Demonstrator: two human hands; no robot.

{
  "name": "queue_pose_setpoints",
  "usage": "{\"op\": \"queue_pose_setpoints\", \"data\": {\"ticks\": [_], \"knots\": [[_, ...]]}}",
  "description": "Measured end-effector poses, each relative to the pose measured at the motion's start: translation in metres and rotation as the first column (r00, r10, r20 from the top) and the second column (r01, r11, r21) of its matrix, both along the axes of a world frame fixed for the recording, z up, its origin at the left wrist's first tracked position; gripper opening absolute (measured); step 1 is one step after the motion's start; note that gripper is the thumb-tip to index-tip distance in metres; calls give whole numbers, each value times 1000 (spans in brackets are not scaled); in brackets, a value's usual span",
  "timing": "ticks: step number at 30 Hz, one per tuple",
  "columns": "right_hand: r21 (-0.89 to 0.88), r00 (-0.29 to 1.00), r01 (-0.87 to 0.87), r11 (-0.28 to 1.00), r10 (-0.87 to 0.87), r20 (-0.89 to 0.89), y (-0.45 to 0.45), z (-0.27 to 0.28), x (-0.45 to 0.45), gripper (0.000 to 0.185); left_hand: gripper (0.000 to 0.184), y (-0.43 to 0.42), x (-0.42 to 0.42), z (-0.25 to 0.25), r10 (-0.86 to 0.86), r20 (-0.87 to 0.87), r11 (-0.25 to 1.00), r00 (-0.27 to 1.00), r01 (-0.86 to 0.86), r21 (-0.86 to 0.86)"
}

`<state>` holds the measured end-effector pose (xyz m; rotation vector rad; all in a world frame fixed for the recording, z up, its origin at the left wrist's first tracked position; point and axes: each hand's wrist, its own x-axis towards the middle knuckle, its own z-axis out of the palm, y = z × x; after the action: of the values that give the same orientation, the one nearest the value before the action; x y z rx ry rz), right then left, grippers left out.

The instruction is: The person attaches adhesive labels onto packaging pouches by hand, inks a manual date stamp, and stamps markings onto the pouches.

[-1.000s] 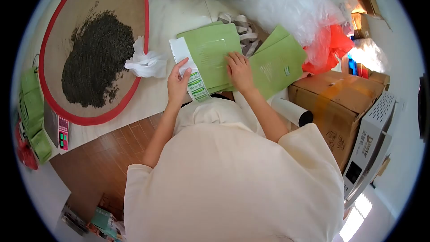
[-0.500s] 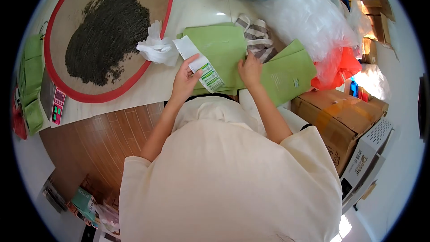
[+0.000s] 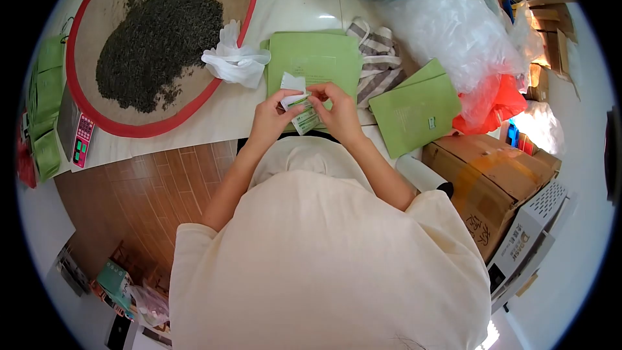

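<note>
A white sheet of green-printed labels point(image 3: 306, 121) is held between both hands over the near part of a stack of green pouches point(image 3: 314, 58). My left hand point(image 3: 271, 120) pinches the sheet at its left edge. At the upper right of the sheet, the fingers of my right hand point(image 3: 337, 115) are pinched together on it. More green pouches point(image 3: 418, 107) lie fanned to the right, one with a small label on it. A striped grey and white cloth point(image 3: 381, 65) sits between the two groups of pouches.
On the left a red-rimmed round tray point(image 3: 146, 131) holds dark loose leaves, with white crumpled gloves or cloth point(image 3: 236, 58) on its edge. A scale point(image 3: 81, 139) stands at the left. Clear plastic bags point(image 3: 447, 32), a red bag point(image 3: 492, 104) and a cardboard box point(image 3: 486, 175) are at right.
My right hand has moved left from the pouches and cloth to the label sheet. The sheet is now bent between both hands. The camera view has shifted.
</note>
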<state>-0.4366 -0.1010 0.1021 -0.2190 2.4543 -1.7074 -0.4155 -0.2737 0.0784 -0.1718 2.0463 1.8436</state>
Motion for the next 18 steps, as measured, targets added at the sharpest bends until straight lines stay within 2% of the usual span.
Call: {"op": "queue_pose_setpoints", "data": {"ticks": [2, 7, 9, 12, 13, 14, 16, 18], "knots": [[15, 998, -43, 999, 44, -51, 0, 4, -1, 18, 18, 0, 0, 4, 40, -58, 984, 998, -49, -169], [78, 973, -103, 992, 117, -200, -1, 0, -4, 16, 24, -2, 3, -2, 24, -60, 969, 998, -38, -244], [199, 914, -131, 971, 195, -355, 1, -3, -7, 18, 27, -3, 4, -3, 6, -76, 958, 997, -27, -286], [278, 882, -168, 946, 270, -387, 4, -2, -5, 16, 34, -5, 3, 3, -42, -148, 926, 988, -17, -377], [279, 880, -171, 945, 274, -388, 4, -1, -5, 16, 36, -6, 2, 5, -125, -112, 883, 986, 60, -465], [263, 881, -171, 950, 267, -391, 5, 0, -4, 15, 37, -6, 1, 7, -204, -68, 827, 977, 135, -545], [250, 880, -175, 952, 266, -395, 7, -2, -5, 13, 40, -4, 3, 3, -223, -77, 815, 972, 142, -562], [150, 941, -127, 980, 167, -295, 9, -9, -4, 12, 44, -1, 5, -5, -246, -81, 802, 966, 156, -577]]}}
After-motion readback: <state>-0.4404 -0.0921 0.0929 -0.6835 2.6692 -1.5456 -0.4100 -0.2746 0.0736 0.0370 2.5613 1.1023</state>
